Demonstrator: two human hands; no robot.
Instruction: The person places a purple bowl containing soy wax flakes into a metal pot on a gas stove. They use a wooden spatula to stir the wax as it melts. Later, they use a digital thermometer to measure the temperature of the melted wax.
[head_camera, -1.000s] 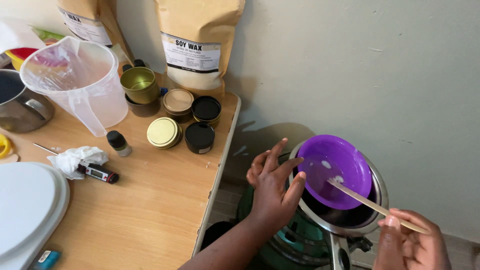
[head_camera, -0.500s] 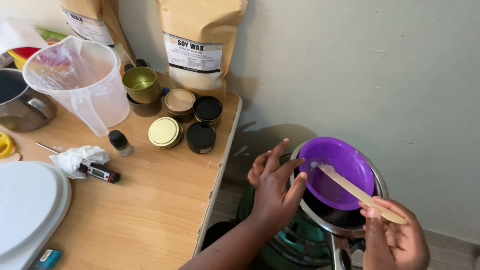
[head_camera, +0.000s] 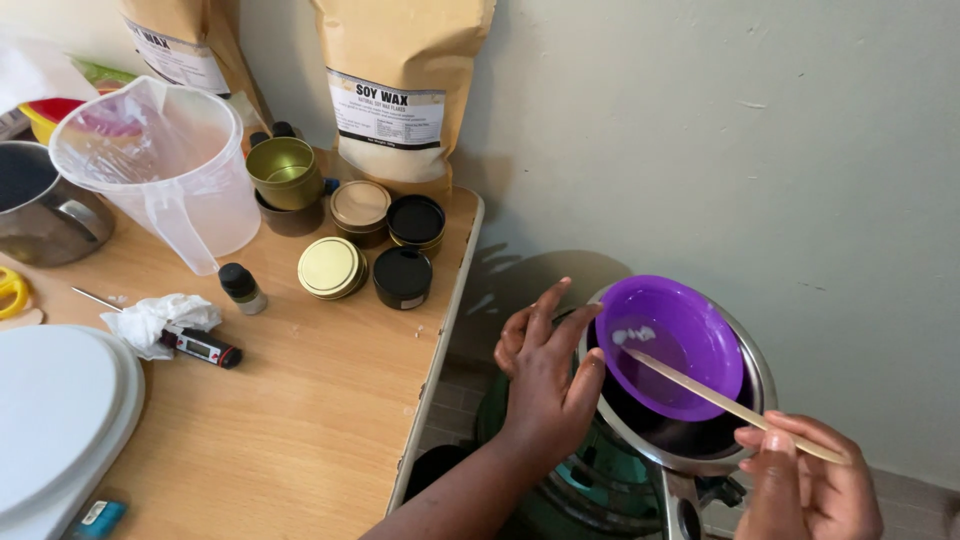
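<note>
A purple bowl sits tilted inside a metal pot on a green burner beside the table. Some white lumps lie in the bowl. My left hand steadies the bowl's near rim, thumb on the edge and fingers spread upward. My right hand, at the lower right, holds a flat wooden stick whose tip rests inside the bowl by the white lumps.
The wooden table carries a clear plastic jug, several round tins, a small dark bottle, a digital thermometer by a crumpled tissue, a steel pot, a white lid and two brown paper bags against the wall.
The stick's tip has swept from the right side of the bowl to its upper left and back toward the middle. My left hand has stayed on the rim.
</note>
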